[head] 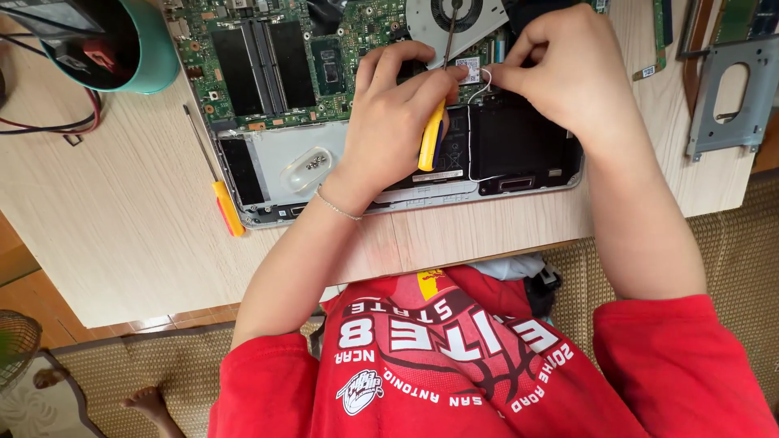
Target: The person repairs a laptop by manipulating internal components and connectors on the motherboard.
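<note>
Right now the opened laptop lies under both my hands, and I judge I'm seating its small wireless card. My left hand grips a yellow-handled screwdriver; my right hand, fingers curled, pinches the white wire beside it. Next needs a steady tip.

Wooden table: opened laptop, spare screwdriver, metal bracket.
</note>
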